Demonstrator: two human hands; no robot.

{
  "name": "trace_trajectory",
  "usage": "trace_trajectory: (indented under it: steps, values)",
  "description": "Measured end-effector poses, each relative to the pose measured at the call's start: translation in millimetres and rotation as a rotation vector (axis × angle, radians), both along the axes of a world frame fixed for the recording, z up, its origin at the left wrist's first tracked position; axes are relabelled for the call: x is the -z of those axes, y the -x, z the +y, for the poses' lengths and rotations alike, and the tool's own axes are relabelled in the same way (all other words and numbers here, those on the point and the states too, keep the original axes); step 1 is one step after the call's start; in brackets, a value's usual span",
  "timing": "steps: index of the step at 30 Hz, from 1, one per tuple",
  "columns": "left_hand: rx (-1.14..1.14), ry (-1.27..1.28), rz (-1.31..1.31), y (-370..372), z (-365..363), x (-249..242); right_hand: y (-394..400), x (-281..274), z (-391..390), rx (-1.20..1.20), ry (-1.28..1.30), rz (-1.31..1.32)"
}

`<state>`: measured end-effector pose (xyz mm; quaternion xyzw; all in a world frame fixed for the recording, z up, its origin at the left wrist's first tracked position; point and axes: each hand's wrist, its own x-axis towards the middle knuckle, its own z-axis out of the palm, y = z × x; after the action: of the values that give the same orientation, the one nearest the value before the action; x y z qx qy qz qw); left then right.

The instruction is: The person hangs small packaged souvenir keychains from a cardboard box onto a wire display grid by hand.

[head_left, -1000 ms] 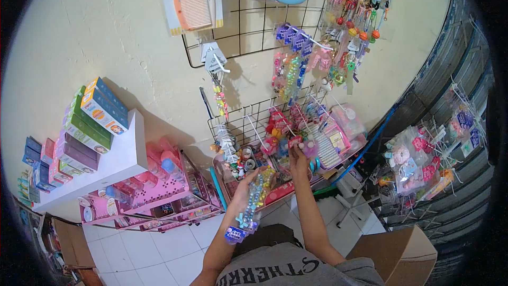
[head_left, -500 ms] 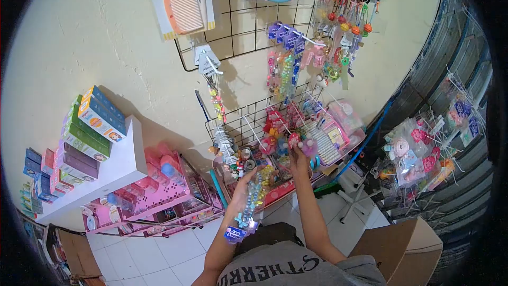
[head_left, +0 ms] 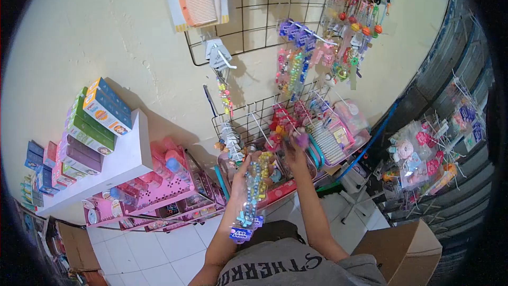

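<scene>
My left hand is closed around packs of beaded bracelets, blue and yellow beads in clear wrapping. Their purple header cards hang down along my wrist. My right hand is raised at the lower wire rack, fingers pointing up and smeared by motion. Right at its fingertips is a fluffy purple pom-pom; I cannot tell if the fingers grip it. Just left of that hand, red and pink packaged accessories hang from a white hook.
Bead packs and a comb set hang on the upper grid. A white shelf with boxes juts out at left, above a pink rack. A cardboard box stands at lower right, near hanging packs.
My right hand has come slightly down and away from the pink item it was touching on the rack. The bracelets in my left hand have swung a little to the right. The view has shifted slightly.
</scene>
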<state>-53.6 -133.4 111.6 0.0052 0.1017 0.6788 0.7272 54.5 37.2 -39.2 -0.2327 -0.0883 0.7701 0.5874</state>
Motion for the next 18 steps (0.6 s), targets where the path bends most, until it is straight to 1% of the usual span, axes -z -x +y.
trace_trajectory:
  steps: [1, 2, 3, 4, 5, 6, 7, 8, 9, 10, 12, 13, 15, 16, 17, 18]
  values:
    - [-0.008, -0.004, 0.002, 1.4, -2.7, -2.2, -8.6, 5.9, -7.0, -0.114, 0.067, 0.052]
    - [-0.108, 0.025, 0.071, 2.4, -6.1, -2.9, -14.1, 12.1, -15.8, -0.225, 0.131, 0.106]
    - [-0.204, 0.037, 0.144, 4.3, -3.8, -3.8, -16.1, 13.3, -25.7, -0.277, 0.071, 0.124]
    - [-0.249, -0.031, 0.078, 8.1, 1.0, 8.9, -19.8, 10.8, -37.8, -0.323, 0.013, 0.138]
    - [-0.238, -0.036, 0.080, 8.7, -1.1, 10.3, -24.0, -3.0, -58.7, -0.314, 0.044, -0.022]
    - [-0.391, -0.027, 0.121, 8.1, -3.6, 10.7, -27.0, -25.0, -81.9, -0.305, 0.080, -0.187]
    - [-0.545, -0.013, 0.163, 6.7, -5.9, 9.3, -25.8, -48.5, -104.0, -0.264, 0.027, -0.323]
    - [-0.682, 0.099, 0.141, 4.1, -2.4, -3.2, -23.3, -65.8, -121.0, -0.226, -0.026, -0.455]
    - [-0.681, 0.094, 0.145, 7.7, 0.9, 0.4, -26.0, -62.1, -137.4, -0.210, -0.167, -0.527]
    - [-0.781, 0.137, 0.174, 12.9, 5.2, 7.7, -29.2, -56.9, -155.0, -0.190, -0.308, -0.597]
    - [-0.937, 0.205, 0.219, 14.9, 8.5, 10.0, -26.7, -88.5, -184.4, -0.156, -0.500, -0.659]
    - [-0.924, 0.195, 0.222, 13.8, 11.1, 6.7, -26.2, -93.1, -188.9, -0.139, -0.502, -0.659]
    - [-1.121, 0.241, 0.325, 11.0, 15.5, 1.8, -26.8, -96.9, -195.6, -0.352, -0.485, -0.635]
    - [-1.069, 0.213, 0.449, 12.1, 11.4, 8.7, -24.1, -92.6, -195.8, -0.330, -0.482, -0.637]
    - [-1.051, 0.203, 0.450, 8.8, 13.2, 8.4, -20.4, -85.5, -194.1, -0.362, -0.421, -0.683]
    - [-1.135, 0.215, 0.491, 2.5, 12.5, -4.7, -19.3, -82.0, -192.2, -0.398, -0.359, -0.727]
